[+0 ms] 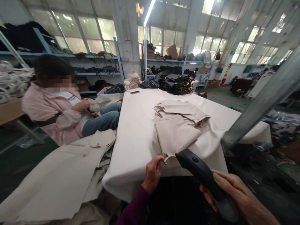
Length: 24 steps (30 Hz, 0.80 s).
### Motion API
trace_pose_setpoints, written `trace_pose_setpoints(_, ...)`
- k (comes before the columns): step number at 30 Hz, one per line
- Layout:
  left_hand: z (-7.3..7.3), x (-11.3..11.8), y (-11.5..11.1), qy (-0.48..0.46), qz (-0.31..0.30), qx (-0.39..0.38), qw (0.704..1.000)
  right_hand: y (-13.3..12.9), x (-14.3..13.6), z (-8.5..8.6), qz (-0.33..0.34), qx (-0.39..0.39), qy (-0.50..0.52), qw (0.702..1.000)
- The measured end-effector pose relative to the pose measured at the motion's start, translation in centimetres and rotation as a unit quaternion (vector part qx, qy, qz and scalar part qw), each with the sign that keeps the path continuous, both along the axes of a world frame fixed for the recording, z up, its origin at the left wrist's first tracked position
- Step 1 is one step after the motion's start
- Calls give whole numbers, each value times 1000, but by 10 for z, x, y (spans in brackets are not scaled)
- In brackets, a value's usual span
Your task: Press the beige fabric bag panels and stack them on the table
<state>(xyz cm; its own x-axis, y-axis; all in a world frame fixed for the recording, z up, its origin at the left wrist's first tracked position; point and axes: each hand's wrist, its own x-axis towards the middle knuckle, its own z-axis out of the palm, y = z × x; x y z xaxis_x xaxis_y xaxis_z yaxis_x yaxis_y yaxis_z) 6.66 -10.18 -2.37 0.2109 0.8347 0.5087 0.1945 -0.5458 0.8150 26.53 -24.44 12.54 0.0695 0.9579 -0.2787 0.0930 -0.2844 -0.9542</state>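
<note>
The left hand [152, 172], coming out of a dark purple sleeve [137, 204], pinches thumb against fingers on the near corner of a flat beige panel with a brass-coloured zip along its left edge [177, 132]. That panel lies near the front of a broad table covered in white sheet material [136, 125]. The right hand [237, 192] is wrapped round a curved black handheld tool [203, 172]; its blunt tip is at the panel's near edge, though whether they touch I cannot tell. Just beyond the panel lies a loose pile of similar beige pieces with metal zips [182, 107]. At the far end sits a stack of black pieces with gold-coloured edges [179, 84], with a dark flat phone-like object [135, 92] to its left. Left of the table, beside a thick stack of large beige sheets [58, 175], sits a co-worker in a pale pink jacket [50, 103].
</note>
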Motion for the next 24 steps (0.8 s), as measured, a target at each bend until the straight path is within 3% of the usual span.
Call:
trace_pose_setpoints(4,-3,0,-1,9,-62,48,997,4,-6,4,-12,17,5,1000)
trace_pose_setpoints(12,-25,-4,6,26,-37,145,988,3,-8,-18,-42,-46,36,997)
trace_pose_setpoints(16,-27,-2,7,44,-22,171,984,-5,-12,-34,-22,-69,61,995)
trace_pose_setpoints(20,-16,-4,2,44,-5,137,990,-1,-18,-43,-4,-68,64,996)
trace_pose_setpoints(24,17,-11,-3,81,-19,-29,996,11,-23,-49,15,-53,88,995)
